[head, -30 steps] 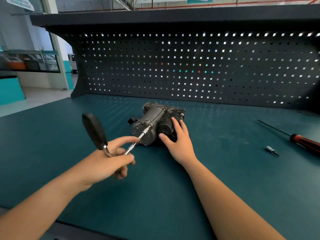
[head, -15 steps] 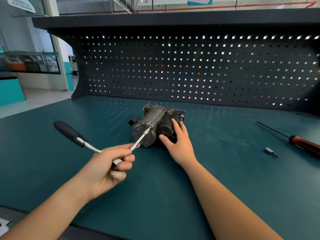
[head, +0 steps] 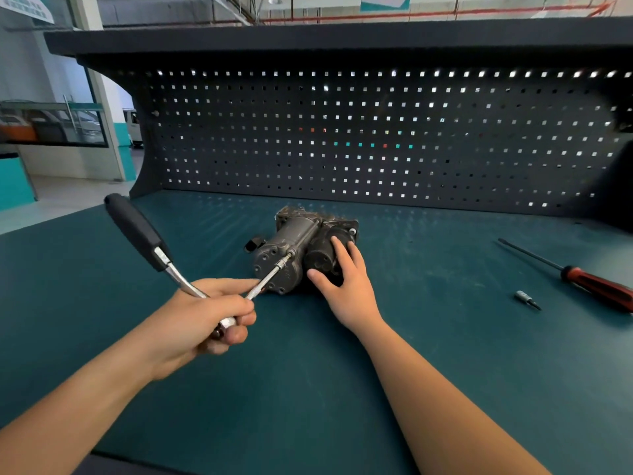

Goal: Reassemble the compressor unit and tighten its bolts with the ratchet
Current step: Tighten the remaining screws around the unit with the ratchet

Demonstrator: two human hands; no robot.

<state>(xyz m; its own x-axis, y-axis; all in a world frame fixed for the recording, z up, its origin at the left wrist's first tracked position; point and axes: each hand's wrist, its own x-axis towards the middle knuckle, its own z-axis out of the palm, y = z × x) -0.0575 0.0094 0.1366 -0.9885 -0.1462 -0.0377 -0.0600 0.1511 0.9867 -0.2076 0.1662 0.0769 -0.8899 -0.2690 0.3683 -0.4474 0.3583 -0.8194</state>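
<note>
Ratchet set on a compressor bolt

Compressor unit (head: 301, 252) lies on its side near the middle of the teal workbench top (head: 308, 389), its two round end faces turned toward the person. The pegboard (head: 376, 138) stands well behind it, under a dark shelf (head: 342, 36).

The left hand (head: 202, 320) grips the ratchet (head: 164, 258) at its head. Its fingers are curled round the metal, and the forefinger lies stretched out toward the unit. The black handle slants up and away to the left, clear of the bench. From the head a thin extension bar (head: 270, 275) runs up and to the right, and its tip meets a bolt at the top edge of the left end face.

The right hand (head: 346, 286) rests on the right part of the unit. Its fingers are spread over the housing and the thumb lies against the near end face. It holds nothing else.

Well apart to the right, a screwdriver (head: 589, 282) with a red and black handle lies flat on the bench top, its shaft pointing back and to the left. A small loose bit (head: 525, 298) lies just beside it, on the nearer side and not touching it.
</note>
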